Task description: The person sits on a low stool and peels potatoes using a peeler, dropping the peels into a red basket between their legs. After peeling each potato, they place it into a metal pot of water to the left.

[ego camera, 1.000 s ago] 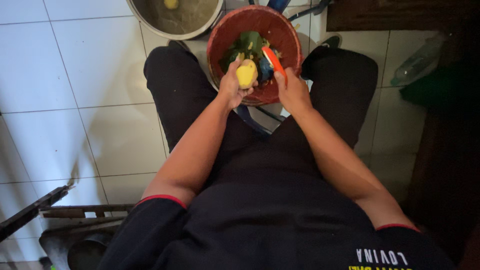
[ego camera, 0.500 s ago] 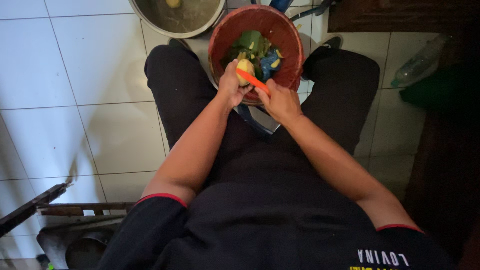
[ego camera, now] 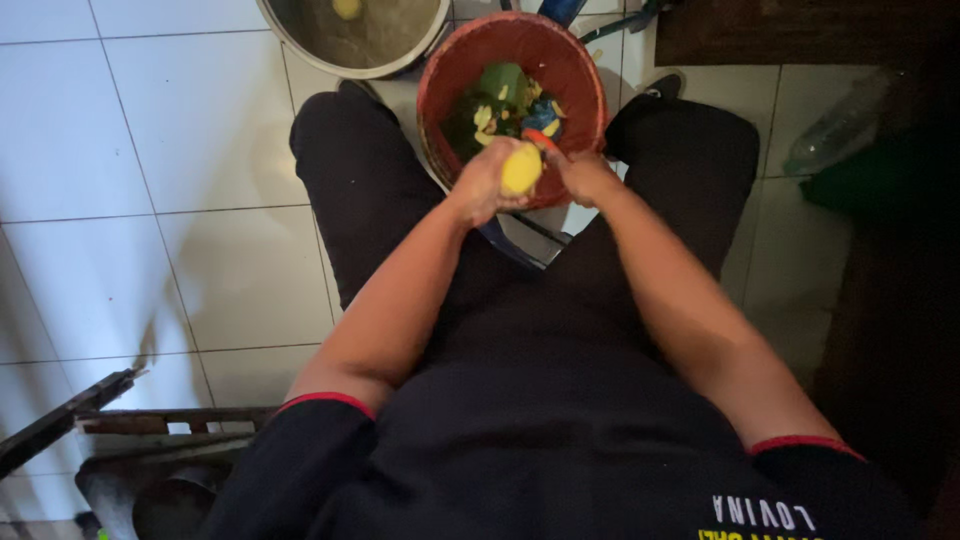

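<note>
Seated person, viewed from above, is wearing a black shirt with red-trimmed sleeves; both forearms are reaching forward between the knees. To the lower left, a dark metal frame (ego camera: 70,425) is lying on the white tiled floor (ego camera: 150,270).

Left hand (ego camera: 482,185) is closing around a yellow potato (ego camera: 521,169), fingers wrapped about its lower half, holding it just over the near rim of the bowl. Right hand (ego camera: 583,176) is clenching an orange peeler (ego camera: 541,139); only the tip is showing past the knuckles, touching or just beside the potato's top; contact cannot be confirmed.

The red bowl (ego camera: 580,80) is sitting on the floor between the feet, containing green and yellow scraps. Beyond it, a metal pot (ego camera: 300,40) is holding water and one yellow piece (ego camera: 347,8). A clear bottle (ego camera: 835,130) is lying far right.
</note>
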